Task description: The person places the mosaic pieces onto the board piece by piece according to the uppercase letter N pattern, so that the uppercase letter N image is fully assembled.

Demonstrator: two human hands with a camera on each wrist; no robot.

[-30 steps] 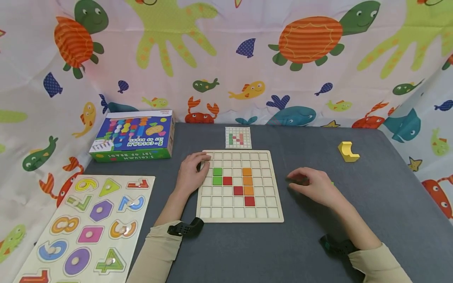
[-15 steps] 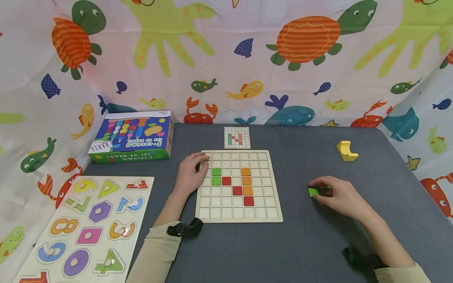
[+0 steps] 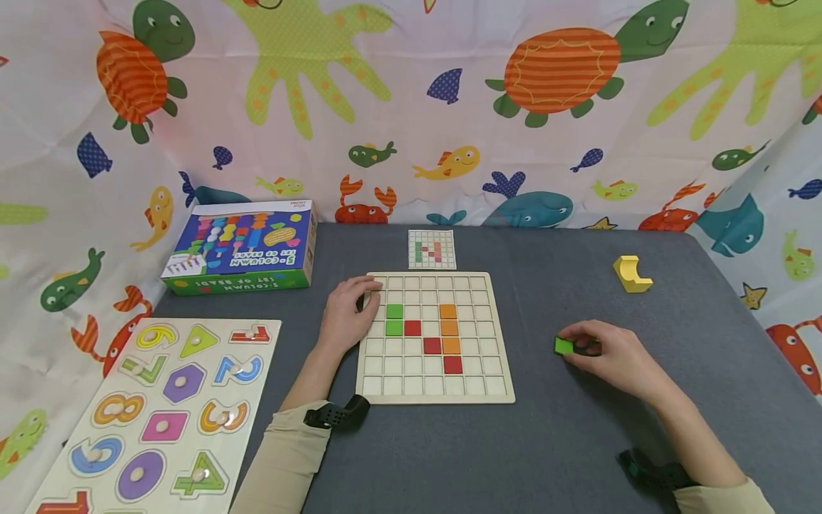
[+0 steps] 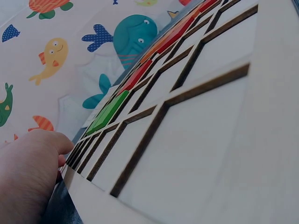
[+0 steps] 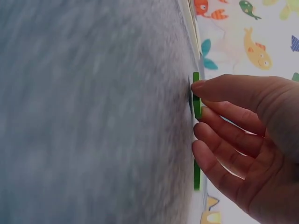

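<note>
My right hand [image 3: 606, 355] is low over the grey table, to the right of the board. Its thumb and index finger pinch a small green square tile [image 3: 563, 346]. In the right wrist view, a second green tile [image 5: 197, 176] shows close by the other fingertips. My left hand [image 3: 347, 314] rests at the left edge of the wooden grid board [image 3: 437, 398], thumb and fingertips on its rim. In the grid lie two green tiles [image 3: 394, 312], several red tiles [image 3: 413, 328] and several orange tiles [image 3: 448, 328], forming part of a letter-like figure.
Behind the board lies a small pattern card [image 3: 432, 250] with a coloured figure on a grid. A yellow notched block [image 3: 632, 275] stands at the back right. On the left are a boxed bead set [image 3: 240, 246] and a knobbed number-and-shape puzzle [image 3: 160, 400].
My right hand has moved right, away from the board, and come down to the table, where the green tile now shows in its fingers. My left hand and the board tiles stay put.
</note>
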